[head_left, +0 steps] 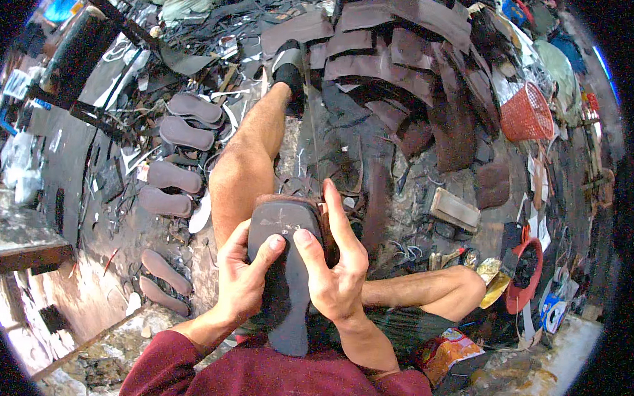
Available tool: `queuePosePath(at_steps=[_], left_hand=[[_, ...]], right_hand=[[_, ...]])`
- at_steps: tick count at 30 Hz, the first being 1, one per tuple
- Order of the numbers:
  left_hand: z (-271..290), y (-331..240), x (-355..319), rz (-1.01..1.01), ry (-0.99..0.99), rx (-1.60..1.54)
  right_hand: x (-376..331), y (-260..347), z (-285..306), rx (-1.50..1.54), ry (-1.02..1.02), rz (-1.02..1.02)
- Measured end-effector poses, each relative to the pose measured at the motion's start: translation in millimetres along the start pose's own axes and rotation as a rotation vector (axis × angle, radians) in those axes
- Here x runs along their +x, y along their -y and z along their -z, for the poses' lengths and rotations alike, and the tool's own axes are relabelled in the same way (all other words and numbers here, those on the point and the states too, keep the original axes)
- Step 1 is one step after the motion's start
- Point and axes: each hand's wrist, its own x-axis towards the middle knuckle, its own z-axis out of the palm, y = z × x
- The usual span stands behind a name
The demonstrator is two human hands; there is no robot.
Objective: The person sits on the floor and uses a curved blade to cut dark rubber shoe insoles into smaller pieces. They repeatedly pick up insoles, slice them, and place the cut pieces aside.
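Note:
Upside down over my lap is a sandal (pixel 287 267), its dark grey sole facing up and a brown edge showing at the toe end. My left hand (pixel 239 279) grips its left side, with the thumb pressed on the sole and the other fingers hidden beneath. On the opposite side, my right hand (pixel 338 279) also holds it, thumb on the sole. The right index finger reaches out past the toe end. What the sandal's underside looks like is hidden. Brown straps or scraps (pixel 300 185) show just beyond the toe.
Several loose grey-brown soles (pixel 193 108) lie in pairs on the floor at left. A pile of dark brown sheets (pixel 381 67) covers the far middle. At right are a red plastic basket (pixel 526 116), a pale rectangular block (pixel 456 210) and a red basin (pixel 529 279). Scraps litter the floor.

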Motion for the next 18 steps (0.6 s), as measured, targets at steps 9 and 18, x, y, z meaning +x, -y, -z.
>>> queuePosePath(at_steps=[9,18], left_hand=[[-24,-3,8,-0.02,-0.067,0.063],[26,-44,20,0.421,0.154,-0.237]], right_hand=[[-3,-8,18,-0.271,-0.266,0.127],[-134,-36,111,-0.434,0.153,0.086]])
